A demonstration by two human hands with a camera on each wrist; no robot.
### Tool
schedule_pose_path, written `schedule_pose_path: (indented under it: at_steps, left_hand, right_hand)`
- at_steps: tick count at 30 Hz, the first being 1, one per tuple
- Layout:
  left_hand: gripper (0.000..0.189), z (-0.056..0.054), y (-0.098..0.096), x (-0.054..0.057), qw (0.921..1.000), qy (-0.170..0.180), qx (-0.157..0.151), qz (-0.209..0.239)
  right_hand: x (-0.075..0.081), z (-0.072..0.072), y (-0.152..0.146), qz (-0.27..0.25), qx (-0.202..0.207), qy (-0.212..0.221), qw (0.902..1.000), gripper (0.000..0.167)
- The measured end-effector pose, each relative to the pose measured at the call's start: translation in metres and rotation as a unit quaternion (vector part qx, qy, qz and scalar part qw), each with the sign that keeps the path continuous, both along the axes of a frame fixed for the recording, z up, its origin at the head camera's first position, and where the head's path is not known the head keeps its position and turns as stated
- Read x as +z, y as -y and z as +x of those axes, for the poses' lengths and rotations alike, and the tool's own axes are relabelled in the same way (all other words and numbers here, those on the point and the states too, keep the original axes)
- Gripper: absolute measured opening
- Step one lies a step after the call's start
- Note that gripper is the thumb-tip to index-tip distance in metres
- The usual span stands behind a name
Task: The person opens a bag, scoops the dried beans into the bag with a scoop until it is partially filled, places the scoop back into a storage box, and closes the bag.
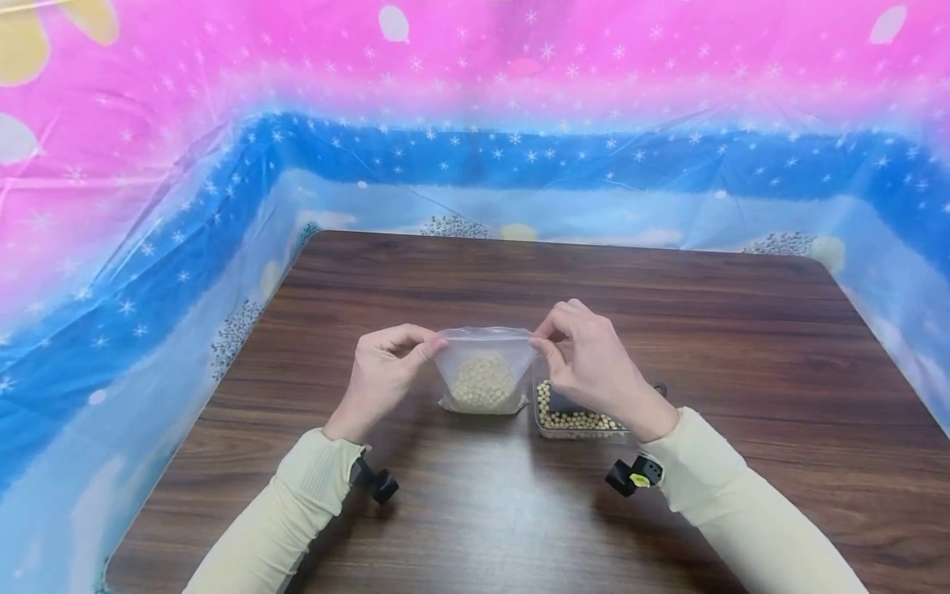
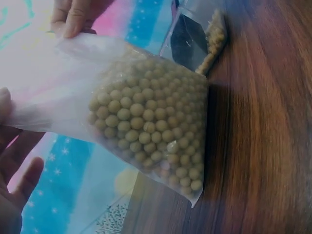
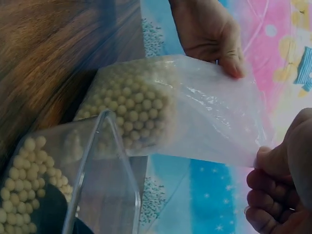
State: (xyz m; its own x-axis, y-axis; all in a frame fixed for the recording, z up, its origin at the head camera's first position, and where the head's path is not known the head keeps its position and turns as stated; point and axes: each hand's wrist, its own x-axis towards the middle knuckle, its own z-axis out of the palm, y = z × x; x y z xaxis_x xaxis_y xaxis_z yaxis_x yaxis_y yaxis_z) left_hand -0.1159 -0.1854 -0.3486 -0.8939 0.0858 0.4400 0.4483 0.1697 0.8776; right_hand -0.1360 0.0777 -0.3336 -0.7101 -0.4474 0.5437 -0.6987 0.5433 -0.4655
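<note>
A translucent plastic bag stands upright on the table, its lower half filled with small round beige beans. My left hand pinches the bag's upper left corner between thumb and fingers. At the upper right corner, my right hand pinches the rim the same way. The bag's top edge is stretched between the two hands. Just right of the bag, partly hidden under my right hand, is a clear plastic box with more of the beans and a dark object lying in it.
The dark wood-grain table carries the bag and the box. Behind and beside it hangs a pink and blue cloth with snowflake prints. A small black camera is strapped at the left wrist, another camera at the right.
</note>
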Motion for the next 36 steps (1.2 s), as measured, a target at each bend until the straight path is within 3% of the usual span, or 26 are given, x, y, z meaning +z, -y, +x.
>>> schedule_pose_path:
  at_steps: [4,8,10,12,14,20,24,28,32,36]
  left_hand:
    - [0.004,-0.003,0.0,0.0,0.9995,-0.007,-0.032,0.002]
    - [0.01,-0.006,-0.004,0.003,0.995,0.025,-0.096,0.017]
    - [0.014,-0.007,-0.007,0.005,0.9938,0.027,-0.107,0.009]
    - [0.014,-0.008,-0.01,0.008,0.9939,0.018,-0.109,0.001]
    - [0.008,-0.009,-0.014,0.01,0.9956,-0.008,-0.092,-0.018]
    - [0.006,-0.009,-0.019,0.016,0.9931,-0.08,-0.065,-0.057]
    - [0.007,-0.008,-0.017,0.017,0.9913,-0.079,-0.081,-0.068]
    - [0.005,-0.01,-0.014,0.017,0.9892,-0.069,-0.121,-0.047]
    - [0.008,-0.014,-0.013,0.015,0.9867,-0.078,-0.139,-0.032]
    - [0.009,-0.017,-0.014,0.013,0.9833,-0.122,-0.116,-0.068]
  right_hand:
    - [0.002,0.001,-0.001,0.012,0.004,0.023,0.9997,0.003]
    - [0.004,-0.002,0.002,0.021,0.018,0.066,0.9974,0.019]
    - [0.003,-0.004,0.006,0.013,0.025,0.076,0.9967,0.02]
    - [0.002,-0.006,0.01,-0.004,0.03,0.079,0.9964,0.011]
    - [0.0,-0.007,0.013,-0.025,0.027,0.076,0.9965,0.005]
    - [-0.001,-0.007,0.018,-0.04,-0.001,0.059,0.9975,0.015]
    - [0.004,-0.006,0.019,0.015,-0.006,0.048,0.9987,0.006]
    - [0.01,-0.006,0.025,0.069,0.013,0.031,0.997,0.018]
    - [0.012,-0.005,0.035,0.068,0.026,0.022,0.9971,0.011]
    - [0.01,-0.005,0.041,0.045,0.019,0.021,0.9986,0.003]
